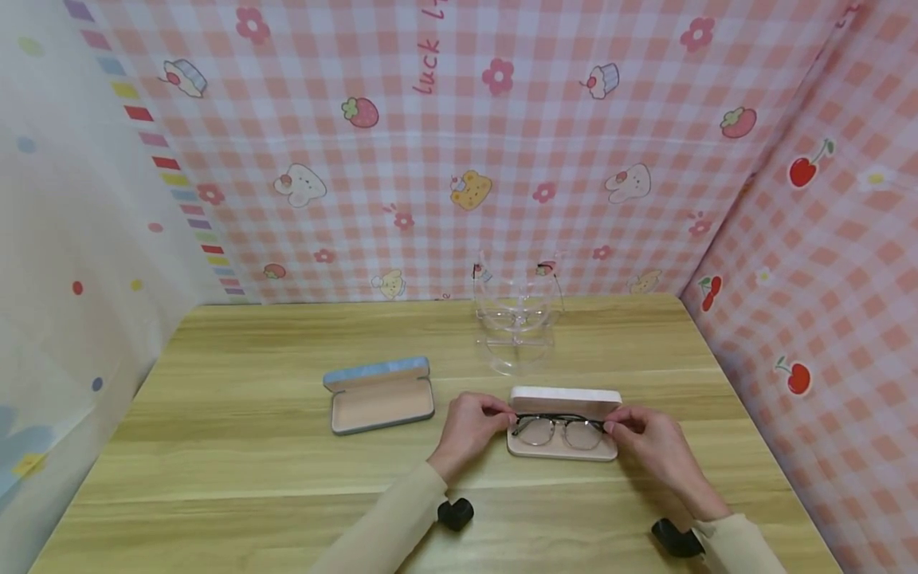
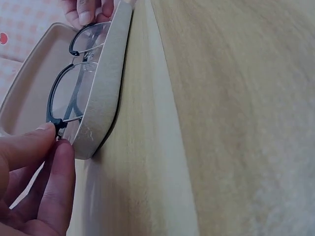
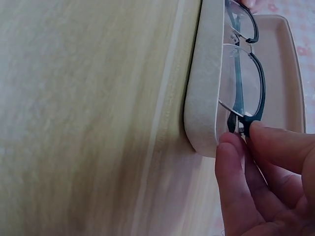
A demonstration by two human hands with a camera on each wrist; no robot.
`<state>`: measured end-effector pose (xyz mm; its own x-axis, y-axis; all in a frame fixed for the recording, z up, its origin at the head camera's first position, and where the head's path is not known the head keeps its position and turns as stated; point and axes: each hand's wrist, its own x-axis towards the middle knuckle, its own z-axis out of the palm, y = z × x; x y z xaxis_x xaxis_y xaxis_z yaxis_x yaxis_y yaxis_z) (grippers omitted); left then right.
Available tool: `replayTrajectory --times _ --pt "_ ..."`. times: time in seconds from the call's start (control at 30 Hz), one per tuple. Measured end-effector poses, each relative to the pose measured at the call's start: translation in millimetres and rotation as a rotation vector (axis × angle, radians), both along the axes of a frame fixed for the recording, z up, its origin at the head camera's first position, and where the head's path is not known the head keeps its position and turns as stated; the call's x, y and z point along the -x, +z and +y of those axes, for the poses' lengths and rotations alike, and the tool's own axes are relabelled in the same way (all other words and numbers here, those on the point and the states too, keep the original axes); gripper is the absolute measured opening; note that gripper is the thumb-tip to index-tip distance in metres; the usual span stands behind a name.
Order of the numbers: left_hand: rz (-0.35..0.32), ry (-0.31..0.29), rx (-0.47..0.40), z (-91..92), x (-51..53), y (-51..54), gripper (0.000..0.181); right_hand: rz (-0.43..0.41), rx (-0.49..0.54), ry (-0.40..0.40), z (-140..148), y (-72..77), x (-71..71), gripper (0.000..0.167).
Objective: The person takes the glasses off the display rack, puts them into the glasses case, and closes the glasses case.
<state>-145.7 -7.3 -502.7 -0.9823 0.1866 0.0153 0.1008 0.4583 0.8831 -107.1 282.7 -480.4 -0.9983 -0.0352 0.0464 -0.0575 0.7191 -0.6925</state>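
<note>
A pair of eyeglasses with a dark upper rim and clear lenses is at the opening of a white glasses case, whose lid stands up at the back. The left hand pinches the glasses' left end between thumb and fingers. At the other end, the right hand pinches the frame's corner the same way. In the left wrist view the dark frame sits partly inside the case, behind its pale front wall. The right wrist view shows the temples folded behind the lenses.
A blue glasses case lies open on the wooden table, left of the hands. Behind the white case stands a clear display rack with glasses on its upper part. Patterned cloth hangs behind the table and along its sides.
</note>
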Motion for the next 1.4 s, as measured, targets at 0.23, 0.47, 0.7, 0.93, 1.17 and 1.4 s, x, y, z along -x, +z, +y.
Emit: replayTrajectory --times 0.23,0.47,0.7,0.93,1.17,1.4 --pt "0.017 -0.009 0.041 1.9 -0.7 1.4 0.004 0.001 -0.038 0.003 0.9 -1.2 -0.8 0.003" --pt "0.017 -0.036 0.083 1.0 0.8 -0.6 0.005 0.019 -0.072 0.013 1.0 -3.1 1.1 0.005" --pt "-0.013 -0.055 0.048 -2.8 -1.1 -2.4 0.007 0.01 -0.072 0.009 1.0 -1.2 -0.5 0.007" --pt "-0.045 -0.041 -0.038 -12.4 -4.6 -1.6 0.012 -0.009 0.003 -0.034 6.3 0.3 -5.5 0.014" --pt "-0.069 0.02 -0.159 -21.0 -11.0 8.6 0.017 -0.006 0.093 -0.148 7.8 7.9 -10.2 0.026" --pt "-0.106 0.059 -0.266 -20.1 -11.6 11.8 0.029 -0.015 0.241 -0.138 6.8 15.0 -6.9 0.044"
